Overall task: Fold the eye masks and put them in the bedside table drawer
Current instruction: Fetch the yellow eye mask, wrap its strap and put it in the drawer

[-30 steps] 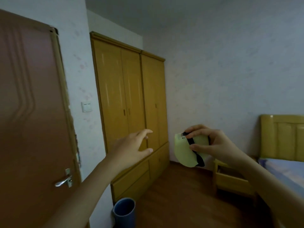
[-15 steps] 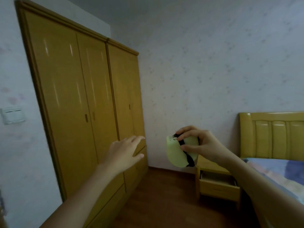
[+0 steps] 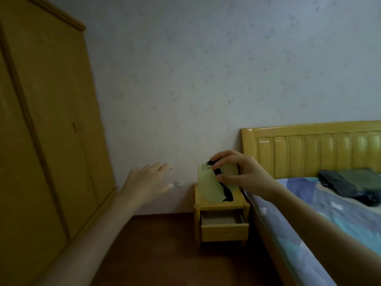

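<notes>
Two bare hands are raised in the head view. Right hand [image 3: 237, 174] pinches a folded pale yellow-green fabric eye mask [image 3: 214, 186] with a black elastic strap [image 3: 223, 186]; thumb below and curled fingers [image 3: 221, 158] above grip its upper edge at the strap, and the mask hangs down from the grip, in the air, with the table behind it in view. Left hand [image 3: 147, 182] holds nothing; its fingers are extended and spread, palm facing away, well apart from the mask. Small yellow wooden bedside table [image 3: 201, 203] stands against the pale patterned wall [image 3: 185, 79], just beside the bed. Its single drawer [image 3: 224, 227] is pulled partly out; the part of the interior that shows is bare, and the rest cannot be seen from this angle. Yellow wooden bed with a ribbed headboard [image 3: 313, 147] carries a blue patterned sheet [image 3: 309, 213]. Dark folded cloth items [image 3: 348, 182] lie on the sheet near the headboard; what they are cannot be told. Tall yellow wooden wardrobe [image 3: 47, 120] fills the left side, doors closed. Small white wall socket [image 3: 178, 183] sits low on the wall between the left hand and the table. Floor [image 3: 165, 254] is dark brown wood.
</notes>
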`<act>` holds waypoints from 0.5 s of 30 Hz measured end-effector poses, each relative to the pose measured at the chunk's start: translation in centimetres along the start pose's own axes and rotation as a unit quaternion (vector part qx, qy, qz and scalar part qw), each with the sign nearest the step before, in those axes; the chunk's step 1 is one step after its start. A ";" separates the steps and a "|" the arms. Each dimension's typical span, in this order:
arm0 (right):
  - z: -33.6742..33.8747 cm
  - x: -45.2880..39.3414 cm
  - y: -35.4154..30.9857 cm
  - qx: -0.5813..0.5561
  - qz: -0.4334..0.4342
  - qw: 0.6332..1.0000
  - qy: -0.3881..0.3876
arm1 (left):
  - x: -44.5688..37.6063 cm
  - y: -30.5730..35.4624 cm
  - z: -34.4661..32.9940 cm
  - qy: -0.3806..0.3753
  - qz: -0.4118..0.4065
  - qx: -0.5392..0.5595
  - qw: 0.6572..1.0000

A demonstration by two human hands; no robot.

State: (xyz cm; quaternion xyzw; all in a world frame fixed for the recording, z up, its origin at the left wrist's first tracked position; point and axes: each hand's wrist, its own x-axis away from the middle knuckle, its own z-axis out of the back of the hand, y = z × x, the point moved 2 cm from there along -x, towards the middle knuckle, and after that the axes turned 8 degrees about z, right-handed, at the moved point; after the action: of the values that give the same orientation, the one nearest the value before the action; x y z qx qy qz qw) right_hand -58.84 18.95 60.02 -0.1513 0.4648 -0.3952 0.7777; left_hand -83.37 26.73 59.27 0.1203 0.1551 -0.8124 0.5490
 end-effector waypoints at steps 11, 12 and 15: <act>7.5 -6.3 22.8 0.078 -0.091 0.993 0.011 | -21.7 9.5 -16.5 -0.043 -0.123 0.064 0.989; 7.8 -7.2 25.4 0.076 -0.096 0.992 0.004 | -23.6 10.3 -18.1 -0.051 -0.121 0.065 0.989; 8.1 -9.8 32.9 0.060 -0.119 0.991 -0.018 | -28.6 12.0 -22.7 -0.087 -0.109 0.062 0.988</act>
State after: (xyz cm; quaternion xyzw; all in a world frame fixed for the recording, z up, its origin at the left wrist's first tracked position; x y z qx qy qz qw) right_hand -38.93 46.41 50.28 -0.1654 0.4051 -0.5093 0.7411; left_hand -61.13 55.67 47.36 0.0653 0.0679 -0.8828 0.4602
